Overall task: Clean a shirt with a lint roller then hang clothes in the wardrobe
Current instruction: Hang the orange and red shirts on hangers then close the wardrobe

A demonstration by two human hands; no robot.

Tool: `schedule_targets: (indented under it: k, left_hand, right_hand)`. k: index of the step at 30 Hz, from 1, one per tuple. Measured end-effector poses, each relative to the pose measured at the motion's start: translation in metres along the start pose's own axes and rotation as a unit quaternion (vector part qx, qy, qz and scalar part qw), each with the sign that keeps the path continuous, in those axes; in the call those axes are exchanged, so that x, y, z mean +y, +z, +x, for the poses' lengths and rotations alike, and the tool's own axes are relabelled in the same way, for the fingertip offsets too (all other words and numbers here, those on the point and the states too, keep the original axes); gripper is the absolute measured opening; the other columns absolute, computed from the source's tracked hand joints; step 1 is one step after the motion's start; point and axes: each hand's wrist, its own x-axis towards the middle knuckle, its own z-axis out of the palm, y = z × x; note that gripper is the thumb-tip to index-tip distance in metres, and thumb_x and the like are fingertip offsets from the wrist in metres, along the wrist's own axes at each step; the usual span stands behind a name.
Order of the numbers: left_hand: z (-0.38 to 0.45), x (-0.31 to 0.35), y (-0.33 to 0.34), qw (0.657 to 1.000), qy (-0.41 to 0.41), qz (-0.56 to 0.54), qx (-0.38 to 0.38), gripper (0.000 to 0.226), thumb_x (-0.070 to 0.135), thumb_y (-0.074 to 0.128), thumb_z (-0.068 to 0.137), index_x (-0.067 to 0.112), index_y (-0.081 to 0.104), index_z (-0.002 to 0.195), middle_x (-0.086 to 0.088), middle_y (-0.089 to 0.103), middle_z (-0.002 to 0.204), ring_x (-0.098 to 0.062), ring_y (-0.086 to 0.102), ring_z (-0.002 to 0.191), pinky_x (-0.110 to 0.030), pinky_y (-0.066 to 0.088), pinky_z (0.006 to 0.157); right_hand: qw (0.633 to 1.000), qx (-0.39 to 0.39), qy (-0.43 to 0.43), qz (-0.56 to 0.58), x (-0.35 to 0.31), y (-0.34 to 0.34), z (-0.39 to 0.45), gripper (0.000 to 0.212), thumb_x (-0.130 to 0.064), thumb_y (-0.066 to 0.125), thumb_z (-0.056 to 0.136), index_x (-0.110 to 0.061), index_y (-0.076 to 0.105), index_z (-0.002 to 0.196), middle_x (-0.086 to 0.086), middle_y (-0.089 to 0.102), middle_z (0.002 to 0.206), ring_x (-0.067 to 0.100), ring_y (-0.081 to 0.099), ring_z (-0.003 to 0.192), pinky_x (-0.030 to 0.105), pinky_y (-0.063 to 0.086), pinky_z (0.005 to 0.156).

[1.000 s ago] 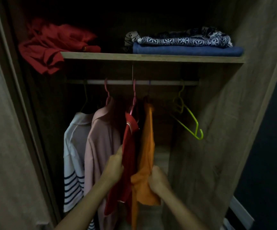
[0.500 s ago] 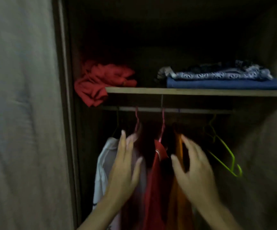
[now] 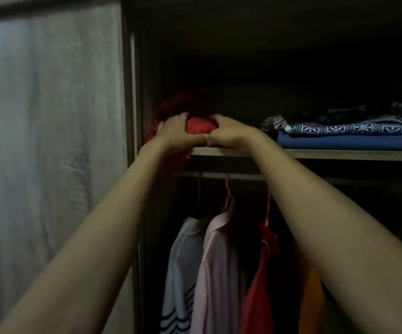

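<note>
Both hands up at the shelf (image 3: pixel 315 154), centre of frame. Left hand (image 3: pixel 174 131) and right hand (image 3: pixel 229 132) sit side by side, fingers curled round the red bundle (image 3: pixel 198 125), gripping it from either side; thumbs nearly touch at the shelf's front edge. Part of the red cloth hangs over the edge at the shelf's left end.

Right of frame, same shelf: patterned fabric (image 3: pixel 354 126) folded on top of a blue stack (image 3: pixel 349 142), well apart from the hands.

Below the shelf, rail (image 3: pixel 243 175) with hangers. Lower centre, left to right: striped white shirt (image 3: pixel 183 273), pink shirt (image 3: pixel 217 273), red shirt (image 3: pixel 259 292), orange garment (image 3: pixel 312 302), partly hidden behind the right forearm.

Left of frame: wardrobe door (image 3: pixel 50 141), blurred.
</note>
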Motion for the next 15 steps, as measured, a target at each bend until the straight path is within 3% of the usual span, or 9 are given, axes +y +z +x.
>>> schedule_targets:
  k: [2,6,9,12,14,15]
  left_hand:
    - [0.0,0.0,0.003,1.0,0.015,0.018,0.011,0.068,0.057,0.057,0.084,0.023,0.04,0.141,-0.011,0.049,0.137,-0.031,0.047,0.125,-0.05,0.034,0.109]
    - [-0.01,0.0,0.003,0.996,0.051,-0.004,0.07,0.037,0.047,0.047,0.091,0.03,0.058,0.122,-0.003,0.064,0.113,-0.026,0.059,0.106,-0.048,0.044,0.098]
    - [-0.029,0.009,-0.002,0.989,0.074,0.025,0.126,0.034,0.048,0.04,0.095,0.028,0.059,0.115,-0.003,0.065,0.106,-0.029,0.057,0.105,-0.048,0.041,0.096]
    - [-0.062,0.025,-0.01,0.973,0.111,0.056,0.195,0.039,0.053,0.034,0.096,0.027,0.06,0.111,-0.004,0.066,0.103,-0.03,0.056,0.105,-0.051,0.036,0.098]
    - [-0.096,0.038,-0.011,0.963,0.148,0.018,0.224,0.04,0.054,0.037,0.095,0.024,0.062,0.094,0.001,0.065,0.085,-0.025,0.062,0.086,-0.05,0.043,0.091]
    - [-0.115,0.043,-0.01,0.96,0.163,-0.002,0.227,0.039,0.053,0.04,0.094,0.022,0.063,0.089,0.005,0.062,0.078,-0.021,0.061,0.076,-0.041,0.047,0.081]
  right_hand:
    - [1.0,0.024,-0.004,0.001,0.003,-0.001,0.002,0.059,-0.019,0.068,0.083,-0.016,0.047,0.139,0.006,0.057,0.125,0.022,0.055,0.109,0.027,0.041,0.084]
    - [0.997,0.069,-0.011,-0.034,0.004,0.001,-0.007,0.028,-0.024,0.067,0.086,-0.017,0.067,0.113,0.005,0.067,0.105,0.019,0.061,0.096,0.027,0.042,0.069]
    - [0.994,0.078,-0.048,-0.053,-0.004,-0.002,-0.029,0.013,-0.023,0.059,0.09,-0.016,0.069,0.095,0.004,0.065,0.09,0.019,0.062,0.081,0.027,0.043,0.06]
    - [0.983,0.109,-0.098,-0.114,-0.013,-0.011,-0.069,0.014,-0.021,0.055,0.092,-0.018,0.067,0.087,-0.005,0.059,0.076,0.011,0.057,0.065,0.019,0.037,0.05]
    - [0.98,0.105,-0.124,-0.113,-0.015,-0.011,-0.107,0.014,-0.025,0.056,0.093,-0.021,0.067,0.085,-0.008,0.061,0.073,0.004,0.055,0.061,0.013,0.037,0.049]
    - [0.981,0.094,-0.134,-0.107,-0.014,-0.009,-0.127,0.014,-0.028,0.057,0.093,-0.024,0.067,0.085,-0.009,0.062,0.073,0.003,0.056,0.062,0.013,0.039,0.052]
